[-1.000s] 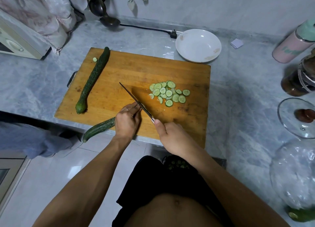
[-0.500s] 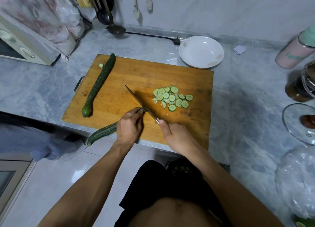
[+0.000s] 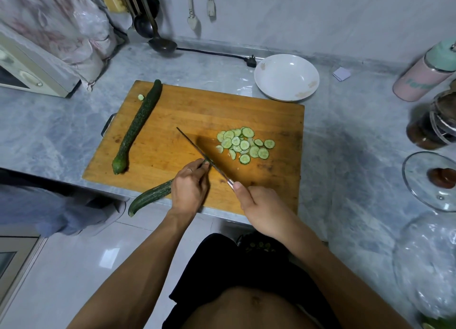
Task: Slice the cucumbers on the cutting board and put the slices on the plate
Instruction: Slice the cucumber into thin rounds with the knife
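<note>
Cucumber (image 3: 150, 196): left hand (image 3: 190, 189) closed over it, long axis overhanging cutting board (image 3: 172, 121) near edge. Knife (image 3: 199, 153): right hand (image 3: 261, 205) clasps handle, blade just beside left fingertips (image 3: 203, 162).

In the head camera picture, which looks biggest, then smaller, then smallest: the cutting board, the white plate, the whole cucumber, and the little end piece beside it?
1. cutting board
2. white plate
3. whole cucumber, longer than the plate is wide but much thinner, so this order is unsure
4. end piece

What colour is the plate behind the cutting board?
The plate is white, with faint brownish smudges; the head view shows it.
</note>
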Tool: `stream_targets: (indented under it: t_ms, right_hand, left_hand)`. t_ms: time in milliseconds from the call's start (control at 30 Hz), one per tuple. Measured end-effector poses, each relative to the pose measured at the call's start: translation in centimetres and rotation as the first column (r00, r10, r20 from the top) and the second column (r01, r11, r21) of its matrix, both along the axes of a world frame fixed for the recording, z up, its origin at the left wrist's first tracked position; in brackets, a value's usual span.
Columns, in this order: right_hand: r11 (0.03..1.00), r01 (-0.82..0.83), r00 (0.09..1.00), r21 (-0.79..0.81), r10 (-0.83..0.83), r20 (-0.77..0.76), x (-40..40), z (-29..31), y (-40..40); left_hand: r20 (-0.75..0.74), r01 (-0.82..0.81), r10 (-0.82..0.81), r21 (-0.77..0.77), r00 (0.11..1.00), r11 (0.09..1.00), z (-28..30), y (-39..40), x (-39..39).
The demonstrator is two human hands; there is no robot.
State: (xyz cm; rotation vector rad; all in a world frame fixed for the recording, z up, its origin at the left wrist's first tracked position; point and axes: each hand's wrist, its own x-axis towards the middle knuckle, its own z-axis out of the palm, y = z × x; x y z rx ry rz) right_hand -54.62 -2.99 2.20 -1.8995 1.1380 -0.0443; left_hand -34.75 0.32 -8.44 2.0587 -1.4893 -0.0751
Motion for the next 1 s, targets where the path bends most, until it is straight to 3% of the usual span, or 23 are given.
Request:
stream_targets:
  t_ms: [400,700,1000]
  right_hand:
    - [1.0,-0.006,1.0,0.018,0.006,-0.021,0.2,-0.3,1.2]
    - [0.991,0.036,0.997,0.131,-0.028,-0.067,1.1,-0.4,0.6]
    - [0.997,0.037,0.999,0.061,-0.034,-0.041,2.0,-1.0,0.4]
  left_hand:
    - [0.047,0.014,-0.013,-0.038,0.999,0.999,0.6,0.1,-0.3]
    - [0.053,0.042,-0.041,-0.028,0.998,0.999,-0.1,-0.1,0.1]
    - [0.031,0.076,-0.077,0.04,0.997,0.996,0.3,0.0,0.4]
